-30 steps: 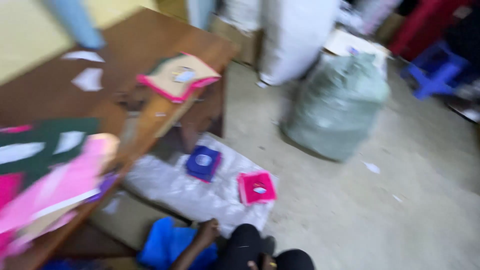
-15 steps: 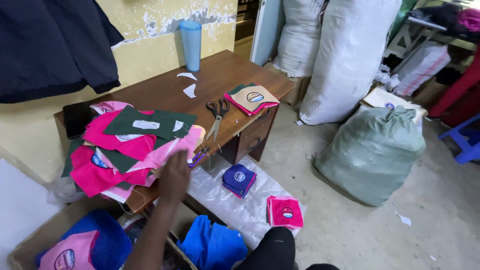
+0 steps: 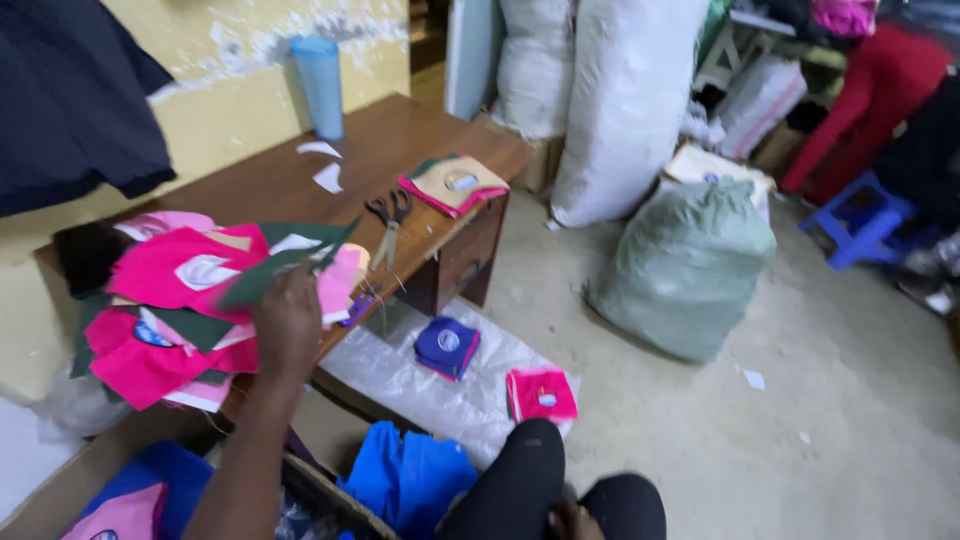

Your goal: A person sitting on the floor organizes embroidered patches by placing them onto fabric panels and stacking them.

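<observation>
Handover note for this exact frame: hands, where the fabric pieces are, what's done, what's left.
Left hand: reaching onto the loose heap of pink and dark green cut fabric pieces on the brown wooden table, touching a dark green piece; grip unclear.
Right hand: low by the knee, mostly out of view.
Black-handled scissors lie on the table, untouched.
Done: neat stacks, tan and pink on the table, navy blue and pink on the white plastic sheet on the floor.
Left: the heap looks unsorted.
</observation>
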